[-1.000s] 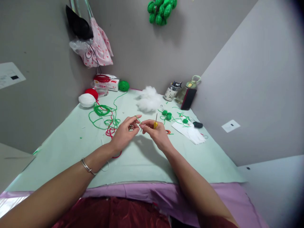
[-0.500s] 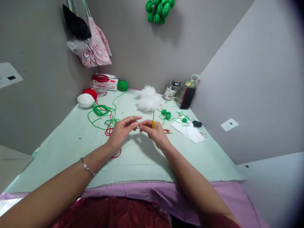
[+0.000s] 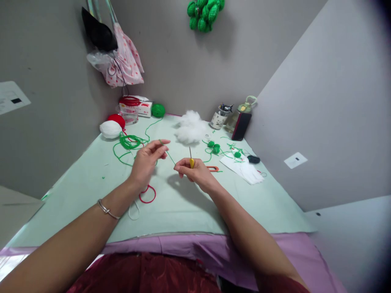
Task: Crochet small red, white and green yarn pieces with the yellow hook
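A strand of green yarn runs taut between my two hands above the table. My left hand has the yarn looped round its raised index finger, with thumb and fingers closed on the strand. The thumb and fingertips of my right hand pinch the other end. A crochet hook with a yellow grip is also held in my right hand, its thin metal shaft pointing up. Loose green yarn lies in loops beyond my left hand, and a red yarn loop lies below it.
White stuffing sits at the back. Small green crocheted balls, an orange-handled tool and white tissue lie to the right. A phone leans on a bottle. Yarn balls stand back left.
My hands have moved apart: the left went left and slightly up, the right a little left and down. The green yarn between them is now stretched out.
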Tool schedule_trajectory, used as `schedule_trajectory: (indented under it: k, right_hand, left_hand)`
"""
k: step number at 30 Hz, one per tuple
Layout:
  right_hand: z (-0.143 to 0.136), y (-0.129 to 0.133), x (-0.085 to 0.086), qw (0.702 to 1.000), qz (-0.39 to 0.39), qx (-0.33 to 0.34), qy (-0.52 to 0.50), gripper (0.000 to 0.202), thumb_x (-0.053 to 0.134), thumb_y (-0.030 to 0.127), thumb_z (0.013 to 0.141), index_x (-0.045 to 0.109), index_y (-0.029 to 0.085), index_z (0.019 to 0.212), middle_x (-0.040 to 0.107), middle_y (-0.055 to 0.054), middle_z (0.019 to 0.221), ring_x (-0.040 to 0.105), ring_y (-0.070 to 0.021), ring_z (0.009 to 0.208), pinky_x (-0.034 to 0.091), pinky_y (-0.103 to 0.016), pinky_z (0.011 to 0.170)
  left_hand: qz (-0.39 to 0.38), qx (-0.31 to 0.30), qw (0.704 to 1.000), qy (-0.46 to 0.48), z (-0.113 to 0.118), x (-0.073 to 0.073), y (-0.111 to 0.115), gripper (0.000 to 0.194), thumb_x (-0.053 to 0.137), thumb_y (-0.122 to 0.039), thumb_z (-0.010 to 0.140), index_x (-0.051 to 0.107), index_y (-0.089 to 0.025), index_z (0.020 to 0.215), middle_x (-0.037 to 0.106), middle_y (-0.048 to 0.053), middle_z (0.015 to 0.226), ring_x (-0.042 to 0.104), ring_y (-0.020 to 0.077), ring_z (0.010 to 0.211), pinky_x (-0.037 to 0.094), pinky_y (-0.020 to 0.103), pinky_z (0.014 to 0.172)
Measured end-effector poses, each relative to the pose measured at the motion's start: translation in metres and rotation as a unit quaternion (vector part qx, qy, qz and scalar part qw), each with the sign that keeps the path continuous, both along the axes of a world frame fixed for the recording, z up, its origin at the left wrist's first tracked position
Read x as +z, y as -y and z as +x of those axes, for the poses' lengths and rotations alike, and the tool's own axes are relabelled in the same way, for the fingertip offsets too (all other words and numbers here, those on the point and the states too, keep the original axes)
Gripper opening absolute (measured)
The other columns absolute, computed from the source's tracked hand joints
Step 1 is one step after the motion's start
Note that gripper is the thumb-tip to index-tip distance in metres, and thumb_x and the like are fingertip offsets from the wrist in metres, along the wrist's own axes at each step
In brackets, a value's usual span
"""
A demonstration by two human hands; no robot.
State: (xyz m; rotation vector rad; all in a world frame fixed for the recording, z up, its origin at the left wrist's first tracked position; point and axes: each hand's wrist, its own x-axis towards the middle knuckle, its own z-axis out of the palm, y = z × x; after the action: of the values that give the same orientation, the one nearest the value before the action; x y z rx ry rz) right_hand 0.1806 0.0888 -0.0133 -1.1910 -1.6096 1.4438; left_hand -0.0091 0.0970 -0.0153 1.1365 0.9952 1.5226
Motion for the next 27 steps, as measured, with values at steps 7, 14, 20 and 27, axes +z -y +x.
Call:
schedule_trajectory:
  k: [7,14,20,27]
  right_hand:
    - [0.003,-0.005,-0.004,0.999,0.029,-0.015,0.029,0.027,0.072,0.044,0.081,0.071,0.017,0.08,0.058,0.004,0.059,0.035,-0.0083,0.052,0.025,-0.025,0.051]
    - [-0.023,0.016,-0.01,0.991,0.096,0.06,0.074,0.013,0.073,0.032,0.085,0.076,0.019,0.086,0.07,0.0,0.075,0.056,-0.0129,0.068,0.04,-0.026,0.068]
    - [-0.05,0.041,-0.013,0.875,0.261,0.252,0.32,0.021,0.062,0.015,0.093,0.073,0.023,0.109,0.072,-0.007,0.107,0.064,-0.0156,0.078,0.038,-0.026,0.067]
    - [0.017,0.013,0.033,0.994,0.091,0.037,-0.042,0.026,0.073,0.046,0.084,0.064,0.022,0.079,0.07,-0.003,0.089,0.037,-0.0078,0.052,0.029,-0.028,0.049]
  left_hand:
    - [0.075,0.157,0.982,0.074,-0.072,0.023,-0.036,0.012,0.075,-0.03,0.081,0.067,-0.023,0.086,0.062,-0.004,0.081,0.05,0.0083,0.067,0.043,0.024,0.066]
    - [0.086,0.111,0.987,-0.072,-0.11,0.032,-0.034,0.019,0.079,-0.038,0.08,0.071,-0.024,0.088,0.067,0.0,0.084,0.053,0.0139,0.069,0.045,0.03,0.066]
    - [-0.009,-0.137,0.934,-0.33,-0.107,0.005,-0.026,0.037,0.095,-0.027,0.052,0.081,-0.023,0.086,0.071,0.0,0.071,0.063,0.0196,0.065,0.046,0.028,0.06]
    - [-0.053,-0.062,0.871,-0.484,-0.133,-0.039,-0.055,0.028,0.08,-0.032,0.084,0.076,-0.02,0.109,0.075,0.006,0.099,0.071,0.0258,0.093,0.056,0.036,0.082]
